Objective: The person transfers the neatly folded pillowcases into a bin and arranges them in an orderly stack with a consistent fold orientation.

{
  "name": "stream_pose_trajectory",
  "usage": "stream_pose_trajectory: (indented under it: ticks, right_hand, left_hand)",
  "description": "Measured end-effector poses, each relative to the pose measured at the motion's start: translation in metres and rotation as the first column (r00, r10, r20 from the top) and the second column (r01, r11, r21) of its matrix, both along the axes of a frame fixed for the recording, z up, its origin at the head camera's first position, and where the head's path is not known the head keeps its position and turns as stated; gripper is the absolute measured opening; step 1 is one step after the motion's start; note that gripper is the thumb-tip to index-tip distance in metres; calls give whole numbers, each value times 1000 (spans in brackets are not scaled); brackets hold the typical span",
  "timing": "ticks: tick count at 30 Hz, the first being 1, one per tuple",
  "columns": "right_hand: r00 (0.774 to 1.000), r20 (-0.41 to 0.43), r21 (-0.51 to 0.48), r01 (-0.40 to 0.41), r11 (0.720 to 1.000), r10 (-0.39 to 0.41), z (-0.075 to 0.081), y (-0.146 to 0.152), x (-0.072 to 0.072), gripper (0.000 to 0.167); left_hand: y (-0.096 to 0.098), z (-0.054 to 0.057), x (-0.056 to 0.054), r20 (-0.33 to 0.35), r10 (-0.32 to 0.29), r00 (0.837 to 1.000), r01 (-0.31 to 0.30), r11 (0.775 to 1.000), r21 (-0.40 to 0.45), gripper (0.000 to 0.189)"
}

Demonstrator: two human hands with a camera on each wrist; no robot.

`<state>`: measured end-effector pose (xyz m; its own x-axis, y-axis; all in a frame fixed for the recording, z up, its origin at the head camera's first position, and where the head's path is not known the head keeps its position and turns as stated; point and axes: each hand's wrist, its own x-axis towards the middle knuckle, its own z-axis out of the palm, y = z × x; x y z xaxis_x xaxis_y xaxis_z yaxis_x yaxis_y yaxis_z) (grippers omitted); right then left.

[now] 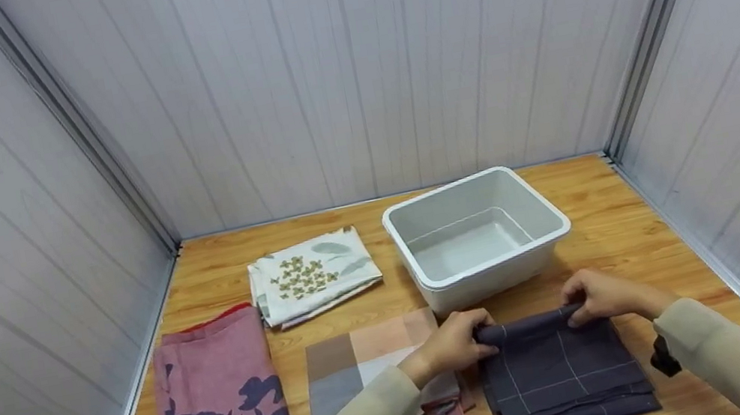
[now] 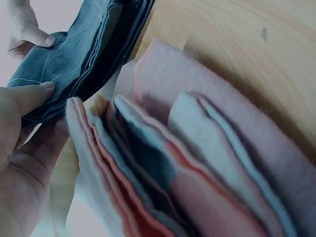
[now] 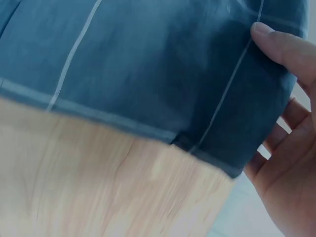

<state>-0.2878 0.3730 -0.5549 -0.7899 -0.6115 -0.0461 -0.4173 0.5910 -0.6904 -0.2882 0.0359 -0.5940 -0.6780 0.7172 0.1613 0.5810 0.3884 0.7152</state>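
A dark navy cloth (image 1: pixel 567 374) with thin white check lines lies folded in layers at the front right of the table. My left hand (image 1: pixel 451 342) grips the far left corner of it, thumb on top and fingers beneath. At the far right corner, my right hand (image 1: pixel 602 296) pinches the same edge. In the right wrist view the thumb presses on the navy cloth (image 3: pixel 148 64) with the fingers under it. Below my left forearm, a folded plaid cloth (image 1: pixel 338 373) in brown, peach and grey is partly hidden.
Just beyond the hands stands a white plastic basin (image 1: pixel 419 271) with nothing inside. A white cloth with gold flowers (image 1: pixel 313 274) lies folded at the back left, and a pink cloth with dark blue shapes (image 1: pixel 220 393) at the left. Panel walls (image 1: pixel 346 75) enclose the wooden table (image 1: pixel 614 210).
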Motion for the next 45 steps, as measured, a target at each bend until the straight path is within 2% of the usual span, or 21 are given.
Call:
stream_pose_trajectory:
  ticks: [4,10,17,23,30,38,45]
  right_hand:
    - [998,46,23,42,999,-43,-4,14,0,18]
    - [993,88,5,80,997,-80,-12,32,0,19]
    - [968,223,-24,120,992,-112,-12,42,5,19]
    - [968,231,-109,122,986,-94,-4,42,3,18]
    - [970,211,-149,157,976,-124,4,44,0,22]
    - [951,234,-189,247,950,-201,13,42,-2,27]
    - [940,254,-243,290,926,-228,21,40,-2,21]
  left_hand:
    - [-1,-1,1,-11,-2,1000,2,1000,-11,24]
    - [-4,-2,1,-17,-1,1000,1,1000,-16,24]
    - [-7,1,2,19,-1,1000,1,1000,23,22]
    - [-13,6,4,35,19,999,-22,997,71,22]
    - [-16,14,9,23,17,1000,-19,995,101,22]
    - [-20,30,13,30,3,1000,-8,989,146,23]
    - [-26,35,13,37,1,999,-7,987,162,23]
